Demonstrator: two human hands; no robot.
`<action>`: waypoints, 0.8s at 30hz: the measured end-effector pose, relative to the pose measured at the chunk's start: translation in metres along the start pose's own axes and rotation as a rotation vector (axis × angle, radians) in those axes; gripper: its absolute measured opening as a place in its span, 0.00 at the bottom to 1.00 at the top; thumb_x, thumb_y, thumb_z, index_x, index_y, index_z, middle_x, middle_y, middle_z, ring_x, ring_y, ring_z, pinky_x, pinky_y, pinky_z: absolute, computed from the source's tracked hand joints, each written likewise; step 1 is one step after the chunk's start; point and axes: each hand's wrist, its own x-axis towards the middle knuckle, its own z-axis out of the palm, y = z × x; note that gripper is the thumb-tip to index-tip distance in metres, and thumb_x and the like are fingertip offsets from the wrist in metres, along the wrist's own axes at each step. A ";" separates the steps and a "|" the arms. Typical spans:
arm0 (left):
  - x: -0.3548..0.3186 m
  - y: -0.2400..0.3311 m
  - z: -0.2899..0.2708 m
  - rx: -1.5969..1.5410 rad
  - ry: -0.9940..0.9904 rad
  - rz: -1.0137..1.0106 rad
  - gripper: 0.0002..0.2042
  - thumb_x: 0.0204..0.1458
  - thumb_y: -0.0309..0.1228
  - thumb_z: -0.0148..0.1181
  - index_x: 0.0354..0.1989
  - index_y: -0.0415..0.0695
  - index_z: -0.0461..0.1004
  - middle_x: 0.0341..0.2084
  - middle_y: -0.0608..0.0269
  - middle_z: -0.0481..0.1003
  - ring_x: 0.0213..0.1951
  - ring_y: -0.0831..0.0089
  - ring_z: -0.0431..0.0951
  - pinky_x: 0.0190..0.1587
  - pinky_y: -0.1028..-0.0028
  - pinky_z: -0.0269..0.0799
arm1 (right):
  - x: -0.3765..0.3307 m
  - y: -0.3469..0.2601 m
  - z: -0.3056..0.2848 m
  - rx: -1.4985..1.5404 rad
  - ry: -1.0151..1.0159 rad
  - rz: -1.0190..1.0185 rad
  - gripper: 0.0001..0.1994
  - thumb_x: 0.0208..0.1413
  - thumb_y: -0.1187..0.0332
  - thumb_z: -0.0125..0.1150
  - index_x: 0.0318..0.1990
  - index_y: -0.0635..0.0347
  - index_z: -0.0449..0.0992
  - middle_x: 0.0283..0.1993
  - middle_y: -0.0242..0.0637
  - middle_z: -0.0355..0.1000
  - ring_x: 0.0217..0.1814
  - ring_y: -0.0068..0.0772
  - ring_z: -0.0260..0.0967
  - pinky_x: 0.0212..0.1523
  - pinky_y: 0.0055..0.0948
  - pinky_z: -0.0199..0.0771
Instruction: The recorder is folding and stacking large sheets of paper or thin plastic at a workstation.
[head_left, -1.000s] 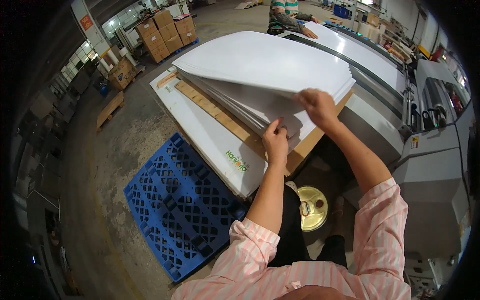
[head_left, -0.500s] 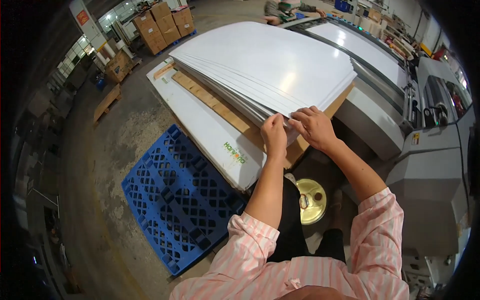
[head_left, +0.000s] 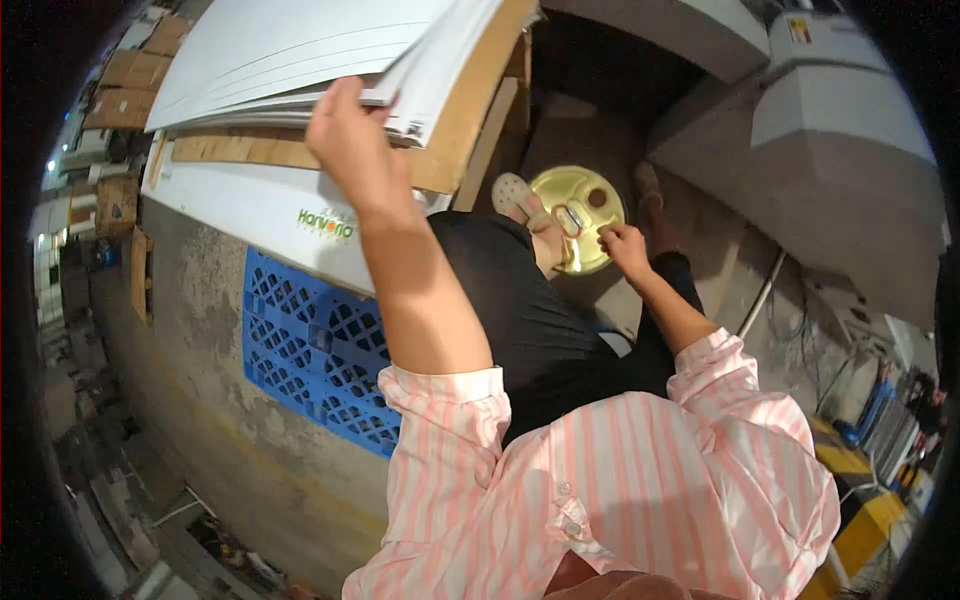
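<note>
My left hand (head_left: 350, 145) is closed at the near corner of a stack of large white sheets (head_left: 300, 45). The upper sheets bend upward there, apart from those beneath; some fingers are hidden behind the edge. Lower down and to the right, my right hand (head_left: 628, 250) hangs over the rim of a round yellow drum top (head_left: 612, 212), which has a dark hole and a handle. Its fingers are curled together, and whatever they may hold cannot be made out. Brown board (head_left: 470, 105) lies under the sheets.
A white slab (head_left: 235, 205) with a coloured print sits below the stack, beside a blue plastic pallet (head_left: 312, 335). Grey machine housing (head_left: 840, 150) stands at right. Cardboard boxes (head_left: 120, 108) are far left. A yellow-and-black striped edge (head_left: 855, 505) shows lower right.
The view has tilted down and turned. My right hand has left the sheets and moved down beside the drum top. My left hand stays at the sheet corner, where the upper sheets now curl up.
</note>
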 end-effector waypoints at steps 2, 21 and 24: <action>-0.008 0.005 0.006 0.005 -0.021 0.023 0.07 0.48 0.19 0.50 0.34 0.27 0.69 0.29 0.53 0.70 0.31 0.68 0.72 0.32 0.71 0.77 | -0.010 0.040 0.012 0.086 -0.043 0.134 0.12 0.51 0.65 0.53 0.34 0.64 0.78 0.25 0.39 0.75 0.25 0.29 0.71 0.31 0.29 0.71; -0.006 0.013 -0.001 0.123 -0.040 0.088 0.04 0.50 0.18 0.50 0.30 0.26 0.67 0.27 0.54 0.69 0.29 0.69 0.72 0.39 0.63 0.79 | -0.025 0.002 0.043 0.239 -0.581 0.078 0.28 0.47 0.79 0.42 0.59 0.51 0.64 0.22 0.34 0.67 0.18 0.25 0.63 0.23 0.25 0.67; -0.006 0.009 0.004 0.134 -0.040 0.092 0.04 0.50 0.18 0.50 0.30 0.26 0.68 0.27 0.54 0.69 0.29 0.69 0.72 0.39 0.63 0.79 | -0.023 0.004 0.040 0.306 -0.606 0.119 0.29 0.47 0.80 0.42 0.60 0.50 0.62 0.23 0.33 0.65 0.19 0.24 0.62 0.24 0.24 0.67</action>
